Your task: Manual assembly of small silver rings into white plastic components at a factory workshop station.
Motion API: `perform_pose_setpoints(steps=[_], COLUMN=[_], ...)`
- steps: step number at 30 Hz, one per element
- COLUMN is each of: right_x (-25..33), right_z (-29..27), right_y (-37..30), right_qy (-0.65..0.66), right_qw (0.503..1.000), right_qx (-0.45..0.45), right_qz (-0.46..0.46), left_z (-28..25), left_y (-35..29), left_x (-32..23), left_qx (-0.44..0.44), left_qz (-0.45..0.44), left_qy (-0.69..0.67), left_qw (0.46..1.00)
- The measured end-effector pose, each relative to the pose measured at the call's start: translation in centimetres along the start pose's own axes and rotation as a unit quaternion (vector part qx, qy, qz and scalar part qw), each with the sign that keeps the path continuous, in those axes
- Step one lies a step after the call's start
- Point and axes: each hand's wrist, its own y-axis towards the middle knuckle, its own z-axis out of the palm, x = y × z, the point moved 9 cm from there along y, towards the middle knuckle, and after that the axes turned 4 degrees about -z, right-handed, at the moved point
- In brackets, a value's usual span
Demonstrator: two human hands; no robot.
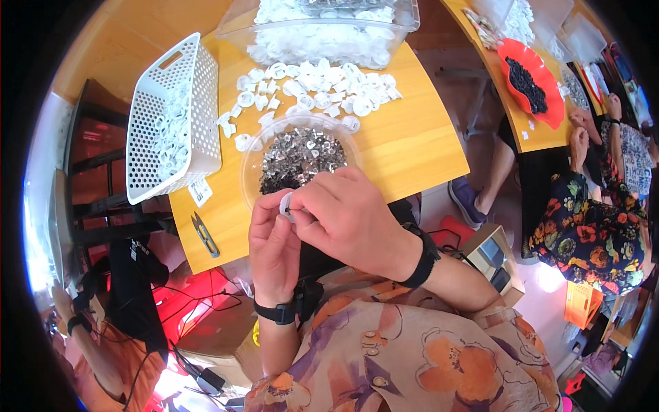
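Wooden worktable (419, 137) crowded with a clear bin (322, 31) of white plastic caps, a white perforated basket (171, 117), loose white caps (322, 89), a clear bowl (250, 172) of small metal pieces. At its near edge, left hand (273, 247) and right hand (350, 216) both pinched around one small white ring (286, 204).

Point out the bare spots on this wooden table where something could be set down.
Bare wood lies right of the clear bowl of metal clips, below the loose white parts. A smaller patch sits by the snips, below the white basket. The table's far end is crowded.
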Motion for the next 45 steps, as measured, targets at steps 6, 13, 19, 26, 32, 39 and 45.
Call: perform_pose_setpoints(steps=[6, 13, 19, 26, 32, 39, 45], right_x=[-0.6, -2.0, -1.6, -2.5, -3.9, -10.2, -13.1], right_z=[0.3, 1.9, 2.0, 3.0, 1.4, -3.2, -3.9], right_y=[0.0, -0.8, -1.2, -2.3, -2.8, -2.1, -0.7], right_qy=[0.074, 0.212, 0.202, 0.240, 0.218, 0.038, -0.143], right_qw=[0.996, 0.969, 0.969, 0.954, 0.950, 0.969, 0.978], right_qx=[-0.016, 0.016, 0.025, 0.052, 0.030, 0.023, 0.017], right_qz=[0.041, 0.128, 0.142, 0.174, 0.223, 0.244, 0.148], left_z=[-0.5, -1.6, -0.7, -1.3, -2.8, -0.6, -2.0], left_y=[0.0, -0.4, -0.9, -0.8, 0.9, 3.6, 2.6], left_x=[-0.8, -1.0, -1.8, -0.9, -3.8, -16.3, -4.0], left_qx=[-0.003, -0.024, -0.045, -0.076, -0.128, 0.012, -0.017], left_qz=[0.037, 0.088, 0.110, 0.044, 0.032, 0.131, -0.014], left_qy=[0.019, 0.101, 0.091, 0.098, 0.109, -0.189, 0.037], left_qw=[0.999, 0.991, 0.989, 0.991, 0.985, 0.973, 0.999])
